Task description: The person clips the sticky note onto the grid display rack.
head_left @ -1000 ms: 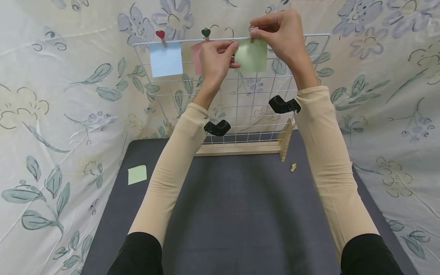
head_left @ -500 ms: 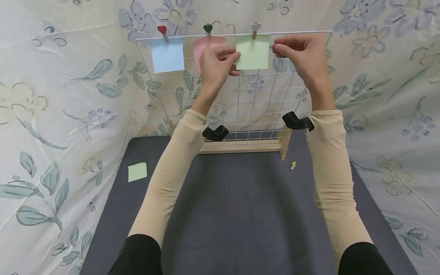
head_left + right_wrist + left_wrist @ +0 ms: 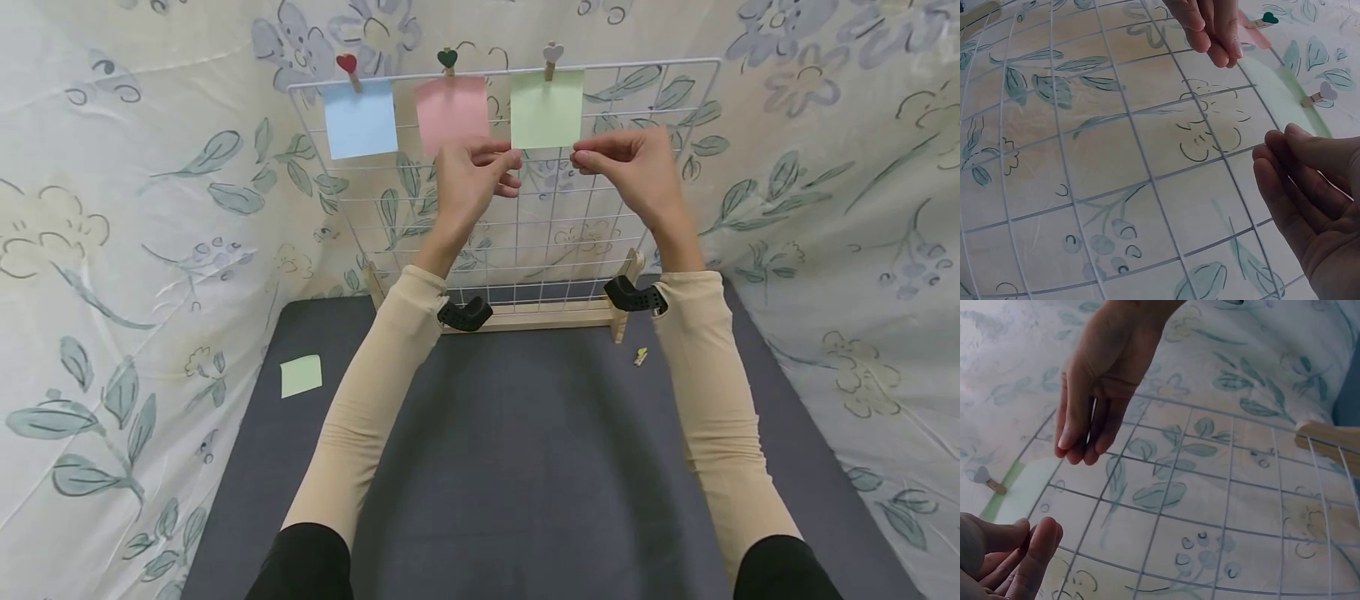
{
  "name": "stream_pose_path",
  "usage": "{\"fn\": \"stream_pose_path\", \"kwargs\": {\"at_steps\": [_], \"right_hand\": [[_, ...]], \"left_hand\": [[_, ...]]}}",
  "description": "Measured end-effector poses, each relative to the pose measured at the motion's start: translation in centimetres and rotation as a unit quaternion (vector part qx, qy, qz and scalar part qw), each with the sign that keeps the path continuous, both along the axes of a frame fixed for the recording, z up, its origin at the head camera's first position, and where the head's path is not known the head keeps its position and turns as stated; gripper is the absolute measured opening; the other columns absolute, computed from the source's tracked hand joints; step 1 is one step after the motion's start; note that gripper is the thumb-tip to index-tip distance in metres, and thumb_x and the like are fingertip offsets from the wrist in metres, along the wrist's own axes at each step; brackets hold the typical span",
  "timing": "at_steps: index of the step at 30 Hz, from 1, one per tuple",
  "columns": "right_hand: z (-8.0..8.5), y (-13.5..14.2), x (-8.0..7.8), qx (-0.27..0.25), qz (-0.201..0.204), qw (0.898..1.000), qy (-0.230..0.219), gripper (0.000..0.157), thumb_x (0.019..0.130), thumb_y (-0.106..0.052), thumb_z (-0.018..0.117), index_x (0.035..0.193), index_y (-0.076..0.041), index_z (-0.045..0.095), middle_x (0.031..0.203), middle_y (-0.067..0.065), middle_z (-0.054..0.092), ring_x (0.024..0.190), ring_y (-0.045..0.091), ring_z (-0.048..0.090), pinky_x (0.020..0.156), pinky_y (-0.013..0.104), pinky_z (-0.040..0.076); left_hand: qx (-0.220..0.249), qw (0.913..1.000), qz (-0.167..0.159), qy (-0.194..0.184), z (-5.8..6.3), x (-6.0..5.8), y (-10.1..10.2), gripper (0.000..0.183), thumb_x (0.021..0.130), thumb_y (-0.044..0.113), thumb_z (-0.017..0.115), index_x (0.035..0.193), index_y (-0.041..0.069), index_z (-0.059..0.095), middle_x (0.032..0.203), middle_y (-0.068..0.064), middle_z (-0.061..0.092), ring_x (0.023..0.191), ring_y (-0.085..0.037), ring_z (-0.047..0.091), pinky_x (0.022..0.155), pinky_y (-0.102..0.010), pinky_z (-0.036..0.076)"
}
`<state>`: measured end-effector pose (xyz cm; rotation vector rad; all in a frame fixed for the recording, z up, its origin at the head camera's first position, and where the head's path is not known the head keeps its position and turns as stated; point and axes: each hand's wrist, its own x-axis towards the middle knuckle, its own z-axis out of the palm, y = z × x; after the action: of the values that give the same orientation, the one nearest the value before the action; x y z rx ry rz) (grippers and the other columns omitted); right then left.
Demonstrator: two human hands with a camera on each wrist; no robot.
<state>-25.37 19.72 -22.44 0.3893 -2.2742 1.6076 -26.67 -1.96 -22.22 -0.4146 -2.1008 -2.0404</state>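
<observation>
A green paper note [image 3: 546,110] hangs from the wire grid's top bar under a mini clothespin with a white heart [image 3: 552,57]. In the head view my left hand [image 3: 471,179] is at its lower left corner and my right hand [image 3: 637,171] at its lower right. Both hands pinch these corners between thumb and fingers, as the note [image 3: 1291,100] in the right wrist view suggests. To the left hang a pink note [image 3: 452,108] under a green-heart clothespin [image 3: 447,60] and a blue note [image 3: 360,121] under a red-heart clothespin [image 3: 348,68].
The white wire grid [image 3: 551,212] stands in a wooden base [image 3: 540,318] at the table's back. Another green note [image 3: 301,376] lies at the left of the dark table [image 3: 517,467]. A small yellow clothespin [image 3: 641,357] lies at the right. Floral cloth [image 3: 847,250] hangs around.
My right hand has let go of the white-heart clothespin and come down to the green note's lower right corner. My left hand has slid down from the note's left edge to its lower left corner.
</observation>
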Motion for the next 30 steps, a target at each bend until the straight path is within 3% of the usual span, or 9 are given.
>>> {"fn": "stream_pose_path", "kwargs": {"at_steps": [10,16,30], "right_hand": [[-2.3,0.1,0.4,0.023,-0.006,1.0,-0.008,0.024,0.09,-0.017,0.073,0.107,0.001,0.074,0.091,-0.005,0.073,0.086,0.009,0.068,0.088,0.022,0.055],[-4.4,0.9,0.8,0.03,-0.005,0.999,-0.03,0.027,0.092,-0.016,0.07,0.111,0.003,0.072,0.095,-0.003,0.074,0.085,0.005,0.069,0.088,0.021,0.056],[-10.9,3.2,1.3,0.029,-0.025,0.997,-0.069,0.029,0.092,-0.019,0.07,0.111,0.004,0.072,0.095,-0.003,0.075,0.082,0.001,0.068,0.082,0.015,0.055]], "left_hand": [[0.015,0.9996,-0.025,0.004,-2.9,-0.1,-0.5,0.016,0.091,0.003,0.068,0.101,-0.009,0.071,0.089,-0.02,0.072,0.066,-0.02,0.07,0.067,-0.031,0.063],[0.011,0.9991,-0.04,0.007,-5.3,0.1,-1.4,0.016,0.092,0.005,0.067,0.1,-0.009,0.071,0.091,-0.021,0.071,0.071,-0.024,0.071,0.071,-0.033,0.063],[0.012,0.9982,0.002,-0.059,-11.2,0.3,-5.5,0.02,0.093,0.005,0.067,0.106,-0.01,0.069,0.09,-0.018,0.072,0.067,-0.019,0.07,0.069,-0.03,0.062]]}}
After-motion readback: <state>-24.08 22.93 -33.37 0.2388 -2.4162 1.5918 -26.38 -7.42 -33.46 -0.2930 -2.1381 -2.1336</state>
